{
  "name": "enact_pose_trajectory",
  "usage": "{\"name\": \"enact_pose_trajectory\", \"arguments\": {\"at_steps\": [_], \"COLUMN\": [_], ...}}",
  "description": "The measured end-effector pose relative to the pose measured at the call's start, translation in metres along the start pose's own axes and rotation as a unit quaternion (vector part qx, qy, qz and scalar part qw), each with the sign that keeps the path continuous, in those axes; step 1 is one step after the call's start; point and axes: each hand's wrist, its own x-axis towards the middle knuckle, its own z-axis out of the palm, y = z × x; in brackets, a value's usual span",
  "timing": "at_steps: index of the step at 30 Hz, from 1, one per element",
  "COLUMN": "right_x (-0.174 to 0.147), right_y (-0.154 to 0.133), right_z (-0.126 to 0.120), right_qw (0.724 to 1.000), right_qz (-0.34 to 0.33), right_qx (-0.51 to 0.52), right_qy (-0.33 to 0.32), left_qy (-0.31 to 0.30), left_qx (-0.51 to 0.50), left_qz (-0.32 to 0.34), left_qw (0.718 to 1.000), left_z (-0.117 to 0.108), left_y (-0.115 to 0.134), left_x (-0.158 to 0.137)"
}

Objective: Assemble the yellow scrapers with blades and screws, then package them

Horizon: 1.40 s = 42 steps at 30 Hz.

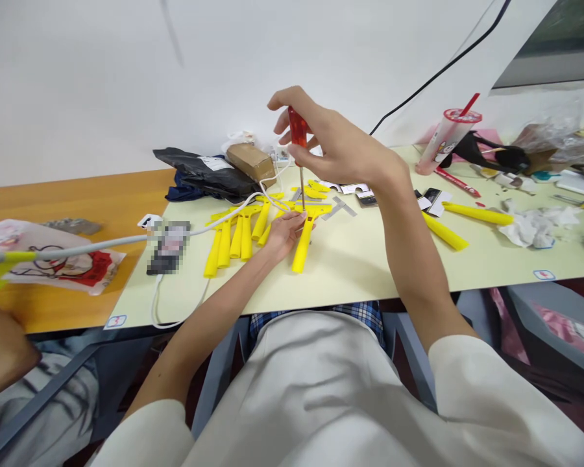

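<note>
1. The right hand (pixel 328 139) is part-closed, thumb and fingers loosely round the handle of a screwdriver (pixel 298 126) held upright, shaft down
2. The left hand (pixel 286 235) pinches the head of a scraper (pixel 302 246) at the shaft's foot; the tip's exact seat looks too small to tell
3. That scraper lies mid-table, handle towards the person
4. Left of it, overlapping, lie other scrapers (pixel 225 243), a white cable (pixel 214 224) crossing their heads
5. Behind sit a black bag (pixel 207 172) and a box (pixel 250 162)
6. Rightward are yellow handles (pixel 477 213), crumpled tissue (pixel 533 227) and a cup (pixel 448 139) with a straw
7. The pale table (pixel 345 279) adjoins an orange table (pixel 126 188), both by a white wall (pixel 224 65); another person's arm (pixel 4 350) shows at far left
</note>
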Motion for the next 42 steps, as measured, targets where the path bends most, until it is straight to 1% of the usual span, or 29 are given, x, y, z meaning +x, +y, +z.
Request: {"name": "enact_pose_trajectory", "arguments": {"at_steps": [2, 7, 13, 18, 23, 29, 32, 34, 39, 40, 42], "right_x": [-0.001, -0.001, -0.002, 0.000, 0.000, 0.002, 0.004, 0.005, 0.007, 0.006, 0.004], "right_y": [0.001, 0.002, 0.006, 0.009, 0.008, 0.008, 0.010, 0.012, 0.015, 0.015, 0.014], "right_z": [-0.003, -0.006, -0.007, -0.007, -0.003, 0.001, 0.003, 0.005, 0.010, 0.010, 0.007], "right_qw": [1.000, 0.996, 0.998, 0.997, 0.999, 0.995, 0.995, 0.996, 0.991, 0.991, 0.994], "right_qz": [0.001, -0.012, -0.015, 0.000, -0.020, -0.056, -0.057, -0.059, -0.067, -0.066, -0.061], "right_qx": [-0.007, -0.086, -0.063, -0.076, -0.028, -0.085, -0.080, -0.074, -0.110, -0.113, -0.090], "right_qy": [-0.002, 0.006, -0.012, 0.012, -0.025, 0.007, -0.007, -0.004, 0.044, 0.042, 0.016], "left_qy": [-0.001, -0.011, -0.004, -0.007, 0.015, -0.005, 0.006, 0.012, -0.008, -0.012, -0.006], "left_qx": [-0.001, 0.002, 0.007, 0.013, 0.010, 0.015, 0.013, 0.010, 0.016, 0.015, 0.008], "left_qz": [0.002, 0.008, 0.007, 0.010, 0.000, 0.006, -0.001, -0.003, 0.006, 0.008, 0.011], "left_qw": [1.000, 1.000, 1.000, 1.000, 1.000, 1.000, 1.000, 1.000, 1.000, 1.000, 1.000], "left_z": [0.001, 0.002, 0.001, 0.003, 0.005, 0.006, 0.006, 0.005, 0.004, 0.003, 0.002], "left_y": [0.001, 0.003, 0.003, 0.002, 0.003, 0.002, 0.002, 0.002, 0.001, 0.000, 0.000], "left_x": [0.000, -0.002, -0.001, -0.003, -0.002, -0.002, -0.002, -0.001, -0.001, -0.001, 0.001]}}
